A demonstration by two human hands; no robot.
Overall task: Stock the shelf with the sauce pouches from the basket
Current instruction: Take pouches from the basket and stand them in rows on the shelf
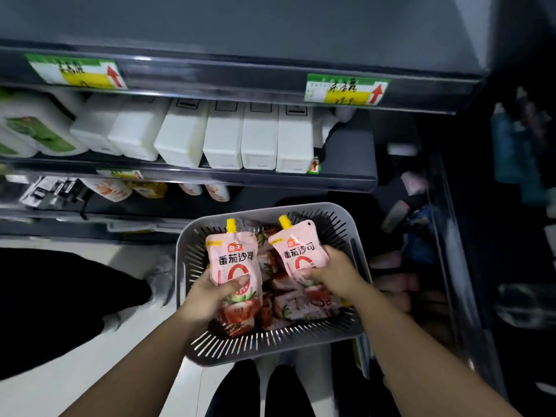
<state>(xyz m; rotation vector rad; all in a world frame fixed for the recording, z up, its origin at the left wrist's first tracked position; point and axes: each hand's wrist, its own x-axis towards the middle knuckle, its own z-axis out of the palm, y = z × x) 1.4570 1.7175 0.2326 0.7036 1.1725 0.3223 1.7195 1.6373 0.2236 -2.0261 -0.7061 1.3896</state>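
A grey slotted basket [355,233] sits low in front of the shelving, with several pink tomato-sauce pouches [296,299] lying in it. My left hand [207,294] grips one pink pouch with a yellow cap [233,257], held upright over the basket's left half. My right hand [329,270] grips a second pink pouch [296,246], tilted slightly right, over the basket's right half. The low shelf [168,206] behind the basket holds a few similar pouches [109,189] lying on their sides.
The shelf above carries a row of white boxes [222,142] and green-labelled packs [33,130], with price tags on the rails [346,88]. A person's dark leg and shoe [90,284] stand at the left on the pale floor. Dark bins of goods [421,242] lie at the right.
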